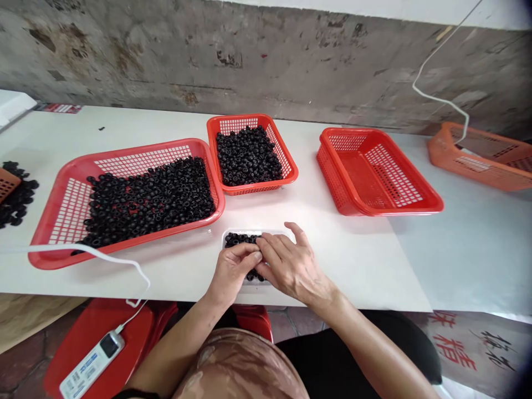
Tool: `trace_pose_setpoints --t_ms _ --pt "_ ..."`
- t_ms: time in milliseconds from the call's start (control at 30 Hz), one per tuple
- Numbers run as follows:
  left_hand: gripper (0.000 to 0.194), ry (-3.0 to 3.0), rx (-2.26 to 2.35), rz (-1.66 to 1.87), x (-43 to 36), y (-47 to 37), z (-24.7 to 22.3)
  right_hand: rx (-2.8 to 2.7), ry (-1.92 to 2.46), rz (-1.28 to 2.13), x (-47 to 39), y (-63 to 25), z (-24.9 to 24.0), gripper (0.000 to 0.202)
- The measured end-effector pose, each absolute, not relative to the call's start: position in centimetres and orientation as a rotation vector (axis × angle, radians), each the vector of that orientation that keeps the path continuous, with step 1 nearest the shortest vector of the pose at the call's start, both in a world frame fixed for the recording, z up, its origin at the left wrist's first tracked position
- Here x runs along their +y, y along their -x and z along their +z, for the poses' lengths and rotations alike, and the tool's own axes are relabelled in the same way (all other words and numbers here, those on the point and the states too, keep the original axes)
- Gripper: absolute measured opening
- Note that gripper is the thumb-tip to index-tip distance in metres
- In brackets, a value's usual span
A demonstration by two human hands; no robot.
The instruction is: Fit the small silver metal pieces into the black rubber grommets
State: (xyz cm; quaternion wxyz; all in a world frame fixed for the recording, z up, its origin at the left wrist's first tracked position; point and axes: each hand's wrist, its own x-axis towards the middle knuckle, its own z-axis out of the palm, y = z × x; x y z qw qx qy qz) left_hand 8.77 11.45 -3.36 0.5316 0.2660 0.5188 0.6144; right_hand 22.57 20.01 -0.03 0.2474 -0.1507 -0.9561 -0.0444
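Observation:
My left hand (235, 270) is closed in a pinch over a small clear tray (224, 234) at the table's front edge. Small black ring-shaped pieces (239, 238) lie in that tray, partly covered by my hands. Against the left fingertips, my right hand (293, 266) has its thumb and fingers drawn together, with one finger raised. Whatever sits between the fingertips of either hand is hidden. Behind and to the left, a large red basket (208, 219) holds many of the same black pieces. A smaller red basket (291, 176) with more of them stands just behind the tray.
Stacked red baskets (376, 172) stand at the right, and an orange basket (477, 160) lies farther right. More black pieces (19, 194) are heaped at the far left. A white cable (103, 255) hangs over the front edge to a power bank (93, 363) on a red stool (75, 338).

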Motion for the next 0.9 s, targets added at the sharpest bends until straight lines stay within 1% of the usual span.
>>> trace_pose_setpoints --t_ms 133,233,400,700,800,900 --pt "0.028 -0.679 1.193 1.351 11.3 -8.3 -3.0 -2.592 0.423 -0.063 20.3 -22.9 -0.1 0.019" --pt "0.032 -0.706 1.166 1.273 11.1 -8.0 -3.1 -2.596 0.401 -0.068 20.4 -23.1 -0.3 0.021" --pt "0.034 -0.751 1.167 1.279 10.8 -8.3 -3.4 -2.652 0.265 -0.183 20.4 -23.4 -0.5 0.028" --pt "0.032 -0.747 1.121 1.292 10.9 -8.9 -2.8 -2.628 0.031 -0.356 21.5 -23.8 -0.3 0.031" --pt "0.034 -0.727 1.107 1.277 10.9 -8.7 -2.9 -2.563 0.035 -0.274 21.6 -23.7 -0.8 0.025" --pt "0.04 -0.627 1.022 1.261 11.1 -8.3 -3.0 -2.471 0.087 -0.072 21.4 -23.6 -1.7 0.018"
